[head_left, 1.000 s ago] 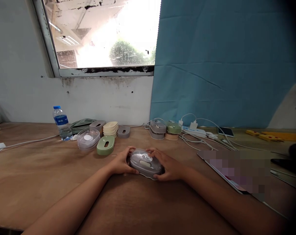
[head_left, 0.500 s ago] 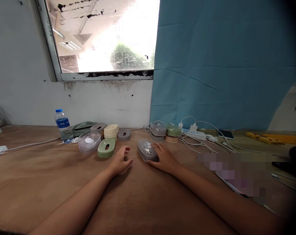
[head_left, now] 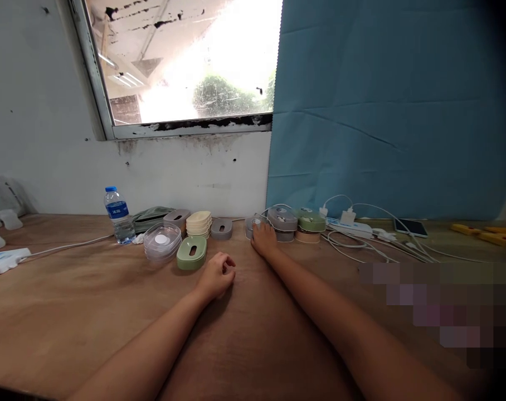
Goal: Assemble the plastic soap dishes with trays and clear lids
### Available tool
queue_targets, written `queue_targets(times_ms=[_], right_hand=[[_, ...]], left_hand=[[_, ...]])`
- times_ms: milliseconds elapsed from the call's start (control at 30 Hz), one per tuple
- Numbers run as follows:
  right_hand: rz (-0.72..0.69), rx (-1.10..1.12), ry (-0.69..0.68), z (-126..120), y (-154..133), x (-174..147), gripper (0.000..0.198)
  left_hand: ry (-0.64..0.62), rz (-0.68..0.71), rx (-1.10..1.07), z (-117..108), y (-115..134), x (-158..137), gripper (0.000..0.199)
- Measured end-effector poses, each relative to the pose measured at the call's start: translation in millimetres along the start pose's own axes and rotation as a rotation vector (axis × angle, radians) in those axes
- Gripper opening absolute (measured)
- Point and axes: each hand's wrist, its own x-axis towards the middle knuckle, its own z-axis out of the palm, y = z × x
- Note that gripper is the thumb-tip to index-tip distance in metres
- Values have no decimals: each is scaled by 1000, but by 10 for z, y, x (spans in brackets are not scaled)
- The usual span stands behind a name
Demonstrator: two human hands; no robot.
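Note:
My right hand [head_left: 264, 239] reaches to the back of the table and grips a grey oval box [head_left: 249, 231] with a clear lid, partly hidden under the fingers. Right beside that box stands a stack of grey lidded boxes [head_left: 283, 218], followed by a green lidded box [head_left: 311, 219] on an orange one. My left hand [head_left: 218, 274] rests on the table, loosely curled and holding nothing. Nearest to it is a green oval piece [head_left: 191, 253] with a slot in its top. Behind lie clear lids [head_left: 163, 243], cream pieces [head_left: 198, 224] and a grey slotted piece [head_left: 222, 229].
A water bottle [head_left: 120, 216] stands at the back left, by a dark green pouch [head_left: 150, 219]. On the right are a power strip [head_left: 350, 227] with tangled white cables, a phone [head_left: 410, 227] and yellow tools [head_left: 497, 236]. A blurred patch covers the right front.
My right hand has moved the grey lidded box away from me, to the back beside the stacked boxes. My left hand stays about in place, its fingers curled a little more. The view has shifted slightly.

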Motion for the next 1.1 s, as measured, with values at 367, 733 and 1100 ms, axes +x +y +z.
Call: queue_targets(times_ms=[367, 733, 1100], right_hand=[[-168, 39, -62, 203, -790, 181, 28], [-111, 165, -125, 308, -837, 274, 26], [-424, 321, -61, -335, -183, -527, 24]], left_hand=[[19, -34, 62, -27, 34, 17, 10], [27, -54, 146, -74, 25, 31, 10], [100, 23, 644, -404, -71, 56, 20]])
